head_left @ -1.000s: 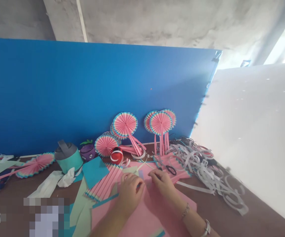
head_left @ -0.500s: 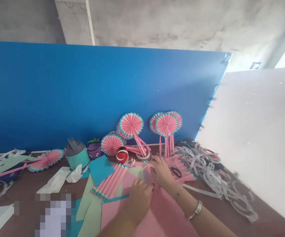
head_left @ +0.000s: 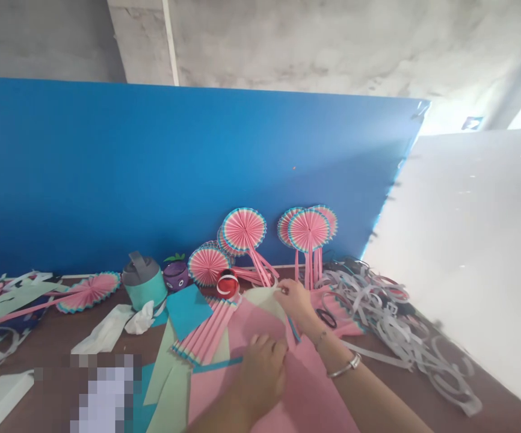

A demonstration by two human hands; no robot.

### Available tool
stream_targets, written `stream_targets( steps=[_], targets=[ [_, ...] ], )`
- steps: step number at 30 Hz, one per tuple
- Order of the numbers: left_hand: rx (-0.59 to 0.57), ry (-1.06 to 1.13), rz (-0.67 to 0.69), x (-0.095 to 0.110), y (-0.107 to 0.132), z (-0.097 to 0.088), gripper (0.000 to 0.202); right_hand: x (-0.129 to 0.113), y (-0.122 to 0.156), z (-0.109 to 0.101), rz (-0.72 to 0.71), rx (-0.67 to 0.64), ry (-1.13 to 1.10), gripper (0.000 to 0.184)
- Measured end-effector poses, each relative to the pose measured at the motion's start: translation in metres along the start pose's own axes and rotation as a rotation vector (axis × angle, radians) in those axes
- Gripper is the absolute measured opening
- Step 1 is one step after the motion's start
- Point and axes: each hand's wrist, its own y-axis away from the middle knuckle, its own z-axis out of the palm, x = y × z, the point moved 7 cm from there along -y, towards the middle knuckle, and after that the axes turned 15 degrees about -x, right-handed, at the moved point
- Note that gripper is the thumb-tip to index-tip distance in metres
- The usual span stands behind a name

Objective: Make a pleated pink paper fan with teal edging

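Observation:
Pinched between the fingers of my right hand (head_left: 295, 302) is the far corner of a pale green paper sheet (head_left: 260, 294), lifted a little off the stack. My left hand (head_left: 263, 370) lies nearer to me with its fingers curled, gripping the edge of the pink paper (head_left: 312, 385); its fingertips are partly hidden. Left of it is a pleated pink strip (head_left: 210, 337) with blue edges, and a blue square (head_left: 188, 310) overlaps its upper end. A red tape roll (head_left: 227, 284) stands just behind the papers. A dark ring (head_left: 326, 317) lies beside my right wrist.
Finished round paper fans (head_left: 309, 230) lean on the blue partition (head_left: 152, 162), and another fan (head_left: 91, 293) lies at left. A teal cup (head_left: 144, 285) and a purple pot (head_left: 176, 273) stand behind crumpled tissue (head_left: 141, 319). Tangled white strips (head_left: 387, 313) cover the right side.
My right hand has closed on the pale green sheet and raised its corner, so more of that sheet shows. My left hand stays near the same spot on the pink paper.

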Motion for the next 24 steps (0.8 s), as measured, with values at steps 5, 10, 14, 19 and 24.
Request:
stream_targets(
  steps=[5,10,14,19,24],
  targets=[
    [0.063,0.020,0.032,-0.001,-0.001,0.004,0.018,0.018,0.011,-0.039,-0.072,0.162,-0.188,0.025],
    [0.115,0.149,0.054,-0.007,-0.003,0.009,0.021,0.031,0.032,-0.074,-0.117,0.407,-0.543,0.024],
    [0.200,0.570,-0.025,-0.028,-0.007,0.004,0.020,0.054,0.046,-0.071,0.021,0.497,-0.939,0.026],
    [0.422,1.257,-0.200,-0.063,-0.006,-0.003,0.049,0.061,0.054,-0.035,0.120,0.343,-1.155,0.034],
    [0.451,1.405,-0.183,-0.074,-0.007,-0.006,0.048,0.064,0.055,-0.023,0.085,0.142,-0.964,0.034]
  ],
)
